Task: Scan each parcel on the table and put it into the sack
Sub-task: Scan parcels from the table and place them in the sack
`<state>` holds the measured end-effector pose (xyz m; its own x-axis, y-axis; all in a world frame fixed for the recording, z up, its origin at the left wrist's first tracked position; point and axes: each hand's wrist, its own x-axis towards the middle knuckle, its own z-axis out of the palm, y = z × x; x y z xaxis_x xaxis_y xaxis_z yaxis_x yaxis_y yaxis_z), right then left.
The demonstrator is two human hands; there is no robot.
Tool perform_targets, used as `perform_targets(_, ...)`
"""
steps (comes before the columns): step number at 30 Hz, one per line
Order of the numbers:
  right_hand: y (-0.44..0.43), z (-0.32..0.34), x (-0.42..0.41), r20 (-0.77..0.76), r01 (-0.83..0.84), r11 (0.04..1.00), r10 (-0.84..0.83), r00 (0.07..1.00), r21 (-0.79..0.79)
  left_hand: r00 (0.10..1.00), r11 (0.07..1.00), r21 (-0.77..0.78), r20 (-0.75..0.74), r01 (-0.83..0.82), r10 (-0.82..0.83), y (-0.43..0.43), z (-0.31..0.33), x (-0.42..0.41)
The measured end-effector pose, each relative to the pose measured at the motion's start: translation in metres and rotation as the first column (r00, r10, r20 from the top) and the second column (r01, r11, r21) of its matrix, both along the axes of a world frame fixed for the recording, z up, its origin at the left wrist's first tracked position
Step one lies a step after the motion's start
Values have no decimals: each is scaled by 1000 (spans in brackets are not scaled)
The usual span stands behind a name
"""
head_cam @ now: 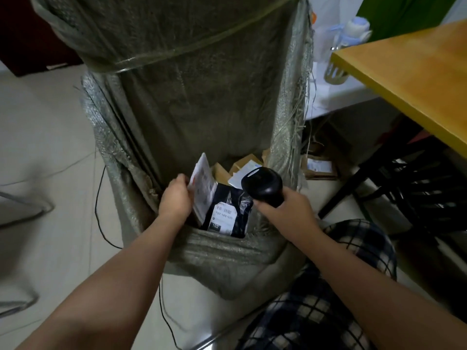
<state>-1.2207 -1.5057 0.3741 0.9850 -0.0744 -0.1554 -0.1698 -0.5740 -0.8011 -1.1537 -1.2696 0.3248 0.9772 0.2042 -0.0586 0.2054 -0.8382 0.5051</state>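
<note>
A tall grey-green woven sack [192, 102] stands open on the floor in front of me. Inside its mouth, my left hand [175, 198] grips a flat white parcel [203, 188] with a printed label, held on edge against the sack's left side. Beside it lies a black plastic parcel [228, 210] with a white label marked 102. Brown cardboard boxes [242, 164] lie deeper in the sack. My right hand [290, 213] holds a black handheld scanner [264, 185] over the sack's right side, its head pointing away from me.
A yellow-topped wooden table [409, 79] stands at the right, with a black chair [414, 188] under it. A cardboard box [318, 168] sits on the floor behind the sack. A black cable [99, 198] runs along the tiled floor at the left. My checked trousers [323, 299] show at the bottom.
</note>
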Motion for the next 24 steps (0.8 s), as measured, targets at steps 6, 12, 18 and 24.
perform_targets(6, -19, 16, -14, 85, 53, 999, -54, 995, 12, 984, 976, 164, 83, 142, -157, -37, 22, -6)
perform_targets(12, -72, 50, -28, 122, 278, 957, -286, 950, 82, 876, 915, 59, 271, 398, -399, -117, 84, -10)
perform_targets(18, -157, 111, -55, 239, 492, 843, -535, 810, 218, 665, 757, 41, 448, 652, -597, -236, 152, -12)
perform_targets(24, -233, 148, -77, 264, 622, 729, -684, 680, 285, 501, 603, 62, 494, 795, -711, -343, 191, -11)
